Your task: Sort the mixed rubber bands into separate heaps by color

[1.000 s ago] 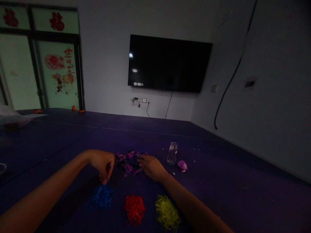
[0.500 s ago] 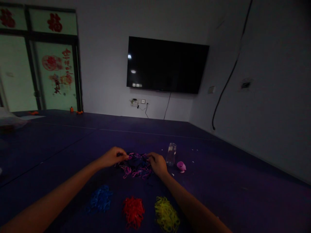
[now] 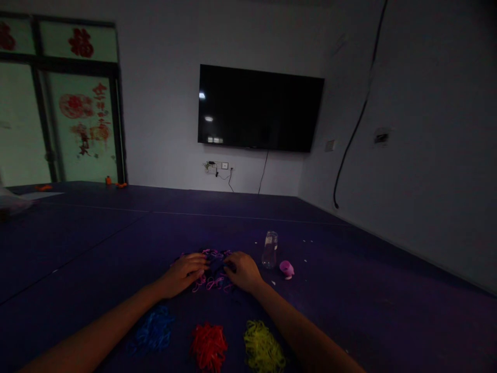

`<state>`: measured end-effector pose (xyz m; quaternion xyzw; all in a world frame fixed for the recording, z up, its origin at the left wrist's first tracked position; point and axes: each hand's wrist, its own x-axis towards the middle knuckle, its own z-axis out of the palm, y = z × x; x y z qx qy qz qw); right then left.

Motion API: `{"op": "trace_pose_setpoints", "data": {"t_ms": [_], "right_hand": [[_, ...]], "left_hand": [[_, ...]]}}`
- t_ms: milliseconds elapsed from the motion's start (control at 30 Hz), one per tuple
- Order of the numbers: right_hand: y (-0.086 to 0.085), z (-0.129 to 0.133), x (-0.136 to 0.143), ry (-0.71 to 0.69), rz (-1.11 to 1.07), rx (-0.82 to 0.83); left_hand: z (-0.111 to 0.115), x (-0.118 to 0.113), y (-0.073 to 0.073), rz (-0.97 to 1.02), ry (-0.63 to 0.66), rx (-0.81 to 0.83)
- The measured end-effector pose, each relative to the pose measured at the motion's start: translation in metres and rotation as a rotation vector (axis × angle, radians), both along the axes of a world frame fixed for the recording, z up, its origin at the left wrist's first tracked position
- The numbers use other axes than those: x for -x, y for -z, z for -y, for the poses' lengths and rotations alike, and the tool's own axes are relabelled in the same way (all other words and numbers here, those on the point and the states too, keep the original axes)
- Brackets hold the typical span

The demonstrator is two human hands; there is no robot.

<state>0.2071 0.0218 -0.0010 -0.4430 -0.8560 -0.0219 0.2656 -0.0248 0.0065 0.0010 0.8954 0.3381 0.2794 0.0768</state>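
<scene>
Both my hands are at a loose pile of pink and dark bands (image 3: 212, 282) on the dark purple surface. My left hand (image 3: 184, 274) lies over the pile's left side, fingers stretched out towards its middle. At the right side is my right hand (image 3: 243, 272), its fingers bent down into the bands with thumb and forefinger curled; what they hold, if anything, is too small to tell. Nearer to me are three heaps of bands: blue (image 3: 154, 329), red (image 3: 209, 346) and yellow (image 3: 263, 347).
A clear bottle (image 3: 269, 249) stands right of my right hand, with a pink cup-like object (image 3: 287, 269) beside it. Small white scraps dot the surface (image 3: 368, 305). A plastic bag (image 3: 13, 202) is at the far left, and orange items (image 3: 121, 185) lie near the door.
My left hand has come down flatter over the bands, its fingers spreading from a pinch. My right hand has shifted slightly left in view. The whole view has moved a little.
</scene>
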Motion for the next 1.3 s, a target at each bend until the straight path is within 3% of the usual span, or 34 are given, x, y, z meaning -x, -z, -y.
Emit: {"op": "trace_pose_setpoints", "data": {"t_ms": [233, 467, 767, 1300], "right_hand": [[0.0042, -0.0041, 0.001, -0.21, 0.018, -0.017], [0.0031, -0.0032, 0.0015, -0.385, 0.042, -0.029], [0.0049, -0.005, 0.0005, -0.245, -0.046, -0.061], [0.002, -0.0013, 0.002, -0.261, 0.109, -0.042]], "left_hand": [[0.0048, -0.0035, -0.0054, -0.12, 0.1, 0.047], [0.0063, -0.0039, -0.0034, -0.151, 0.092, 0.041], [0.0074, -0.0052, -0.0068, -0.174, 0.079, -0.03], [0.0013, -0.0048, -0.0014, -0.238, 0.012, -0.027]]}}
